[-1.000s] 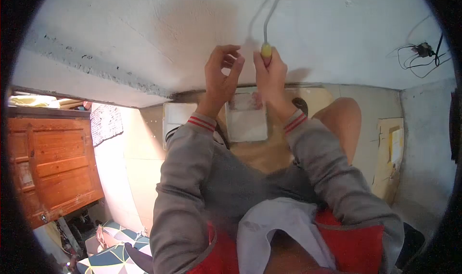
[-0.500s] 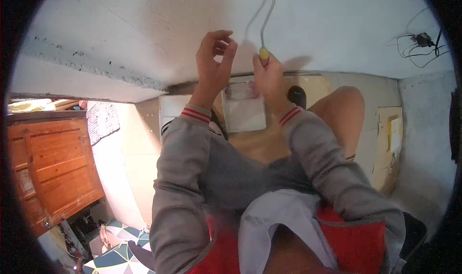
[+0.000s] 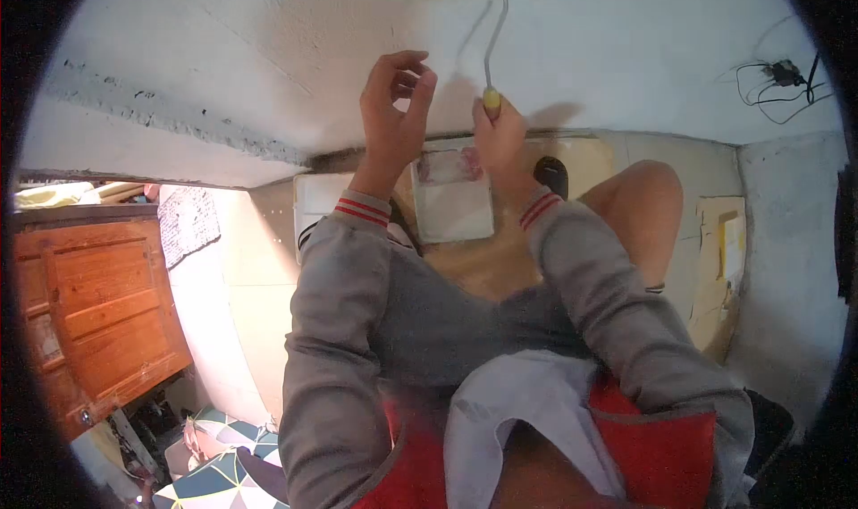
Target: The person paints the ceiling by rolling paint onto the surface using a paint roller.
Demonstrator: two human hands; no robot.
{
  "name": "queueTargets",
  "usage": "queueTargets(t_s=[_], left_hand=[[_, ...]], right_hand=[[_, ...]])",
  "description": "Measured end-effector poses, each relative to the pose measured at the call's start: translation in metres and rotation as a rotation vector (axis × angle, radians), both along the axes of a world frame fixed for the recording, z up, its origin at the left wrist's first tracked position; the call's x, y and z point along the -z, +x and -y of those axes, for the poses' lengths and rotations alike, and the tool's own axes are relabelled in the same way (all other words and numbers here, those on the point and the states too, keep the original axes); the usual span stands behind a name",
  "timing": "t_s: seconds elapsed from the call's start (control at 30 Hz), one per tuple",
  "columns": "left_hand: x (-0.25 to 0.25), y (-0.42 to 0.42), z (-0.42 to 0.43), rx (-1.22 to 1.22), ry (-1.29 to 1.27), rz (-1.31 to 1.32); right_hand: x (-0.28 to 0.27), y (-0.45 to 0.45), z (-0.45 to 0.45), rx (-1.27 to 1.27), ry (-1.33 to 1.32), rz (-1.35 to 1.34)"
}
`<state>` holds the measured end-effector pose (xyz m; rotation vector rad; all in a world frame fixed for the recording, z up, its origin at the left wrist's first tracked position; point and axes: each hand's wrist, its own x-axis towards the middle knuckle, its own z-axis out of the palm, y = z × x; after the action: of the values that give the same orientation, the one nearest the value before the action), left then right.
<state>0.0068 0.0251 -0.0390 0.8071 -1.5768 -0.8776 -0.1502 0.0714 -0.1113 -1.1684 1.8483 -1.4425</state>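
My right hand (image 3: 502, 143) is wrapped round the yellow handle of a paint roller (image 3: 492, 102). Its bent metal rod reaches up in front of the pale wall (image 3: 608, 53), and the roller end hardly stands out there. My left hand (image 3: 393, 116) is raised to the left, fingers loosely curled and thumb apart, with nothing in it. Below and between the hands, a white paint tray (image 3: 454, 214) with reddish smears at its far end lies on the floor.
A black plug with tangled wires (image 3: 785, 73) is on the wall at the right. One dark shoe (image 3: 552, 178) is beside my right wrist. A wooden door (image 3: 107, 303) stands at the left, above a patterned cloth (image 3: 214, 473). A rough ledge (image 3: 179, 129) runs along the left wall.
Both hands have hardly moved; my left hand is slightly higher and further left. The roller is still in my right hand.
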Motion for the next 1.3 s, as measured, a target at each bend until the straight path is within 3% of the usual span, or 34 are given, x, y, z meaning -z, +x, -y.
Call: queueTargets(t_s=[0.1,0.33,0.47,0.7,0.87,1.23,1.3], left_hand=[[-0.001,-0.003,-0.001,-0.026,0.051,-0.053],[0.001,-0.001,-0.001,0.006,0.017,-0.006],[0.003,-0.001,0.001,0.001,0.024,0.010],[-0.001,0.000,-0.001,-0.009,-0.001,0.026],[-0.002,0.001,0.000,-0.010,-0.001,0.020],[0.000,-0.002,0.002,-0.012,0.016,0.026],[-0.001,-0.003,0.002,-0.013,0.018,0.023]], right_hand=[[-0.050,0.007,0.021,0.001,-0.143,-0.108],[-0.091,0.006,0.051,0.016,-0.257,-0.146],[-0.058,0.003,0.041,0.035,-0.254,-0.185],[0.029,0.002,-0.012,0.020,0.007,-0.064],[0.048,0.001,-0.016,0.038,0.045,-0.026],[-0.090,-0.001,0.060,0.099,-0.247,-0.193],[-0.108,0.006,0.068,0.089,-0.313,-0.056]])
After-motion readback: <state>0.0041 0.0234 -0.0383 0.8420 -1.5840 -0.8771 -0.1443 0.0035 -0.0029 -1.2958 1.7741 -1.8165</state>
